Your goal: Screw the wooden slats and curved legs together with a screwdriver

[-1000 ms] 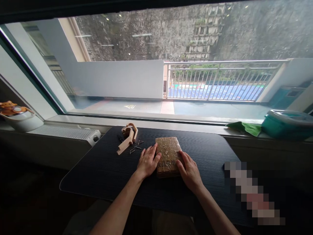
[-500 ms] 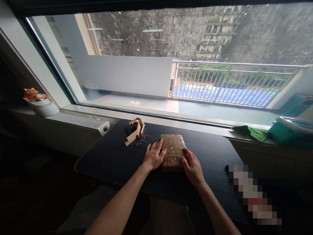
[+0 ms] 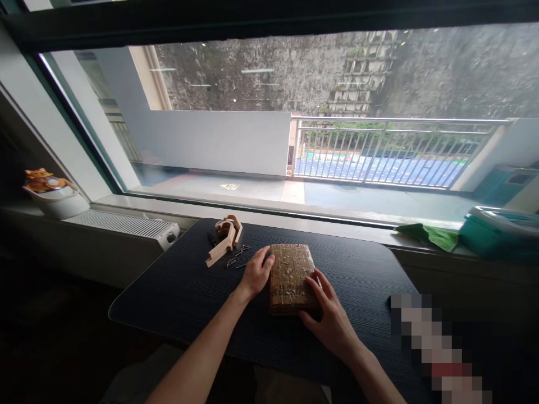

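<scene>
A thick brown rectangular block (image 3: 290,275), shiny and rough on top like taped cardboard, lies on the dark table with dark printed characters along its near edge. At its left side is my left hand (image 3: 255,275), fingers bent against the far left edge. My right hand (image 3: 330,314) grips the near right corner, thumb at the front and fingers over the right edge. Left of the block are curved pale wooden pieces (image 3: 225,241) and several loose screws (image 3: 238,255). A small black item (image 3: 211,238), its kind unclear, sits beside the wood.
The dark table (image 3: 168,286) stands against a windowsill. A radiator (image 3: 126,227) and a white pot with an orange cat figure (image 3: 56,193) are at left. At right are a green cloth (image 3: 429,235), a teal bucket (image 3: 497,233) and a blurred-out long object (image 3: 438,342).
The view has tilted up slightly. My right thumb has slid from the block's top to its near corner, and my left fingers have drawn in along its left edge.
</scene>
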### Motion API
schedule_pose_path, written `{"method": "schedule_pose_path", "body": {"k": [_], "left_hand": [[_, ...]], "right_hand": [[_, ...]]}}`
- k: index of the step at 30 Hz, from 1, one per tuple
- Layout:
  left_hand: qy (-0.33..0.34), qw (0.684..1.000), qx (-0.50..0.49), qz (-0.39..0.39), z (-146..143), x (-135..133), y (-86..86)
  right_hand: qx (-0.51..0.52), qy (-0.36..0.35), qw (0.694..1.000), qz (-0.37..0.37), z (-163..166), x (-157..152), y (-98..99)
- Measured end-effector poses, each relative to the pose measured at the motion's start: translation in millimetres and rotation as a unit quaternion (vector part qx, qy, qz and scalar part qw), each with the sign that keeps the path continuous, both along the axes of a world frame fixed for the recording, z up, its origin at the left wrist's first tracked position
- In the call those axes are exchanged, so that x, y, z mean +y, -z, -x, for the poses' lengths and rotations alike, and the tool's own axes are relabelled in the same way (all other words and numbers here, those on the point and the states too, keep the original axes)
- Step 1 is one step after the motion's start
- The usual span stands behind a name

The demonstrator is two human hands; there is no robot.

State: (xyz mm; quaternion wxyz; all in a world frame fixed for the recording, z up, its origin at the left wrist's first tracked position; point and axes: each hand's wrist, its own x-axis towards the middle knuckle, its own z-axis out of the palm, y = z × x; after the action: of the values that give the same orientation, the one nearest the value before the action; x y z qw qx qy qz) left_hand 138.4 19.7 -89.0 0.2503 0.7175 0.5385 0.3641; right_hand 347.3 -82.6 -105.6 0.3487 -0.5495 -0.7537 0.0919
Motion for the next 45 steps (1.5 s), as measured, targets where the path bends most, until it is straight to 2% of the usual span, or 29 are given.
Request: {"method": "schedule_pose_path", "body": {"k": [4, 7, 21, 32, 40, 45], "left_hand": [[-0.004, 1.000, -0.017, -0.001, -14, 29, -0.8], [-0.010, 1.000, -0.021, -0.015, -21, 35, 2.5], [-0.009, 0.999, -0.009, -0.033, -19, 33, 6.2], [-0.014, 1.000, -0.018, -0.021, -19, 29, 5.3], [-0.018, 0.999, -0.018, -0.019, -20, 30, 8.9], [-0.008, 0.999, -0.019, -0.033, -20, 32, 7.5]], "right_hand": [[-0.033, -0.018, 0.999, -0.015, -1, 17, -2.2], [-0.029, -0.016, 0.999, -0.007, -2, 27, -0.8], [-0.041, -0.001, 0.999, 0.008, 2, 26, 0.1], [-0.065, -0.002, 0.998, -0.013, 4, 26, 3.8], [-0.018, -0.026, 0.999, 0.044, 3, 22, -6.5], [0.026, -0.013, 0.996, 0.088, -3, 27, -8.1]]}}
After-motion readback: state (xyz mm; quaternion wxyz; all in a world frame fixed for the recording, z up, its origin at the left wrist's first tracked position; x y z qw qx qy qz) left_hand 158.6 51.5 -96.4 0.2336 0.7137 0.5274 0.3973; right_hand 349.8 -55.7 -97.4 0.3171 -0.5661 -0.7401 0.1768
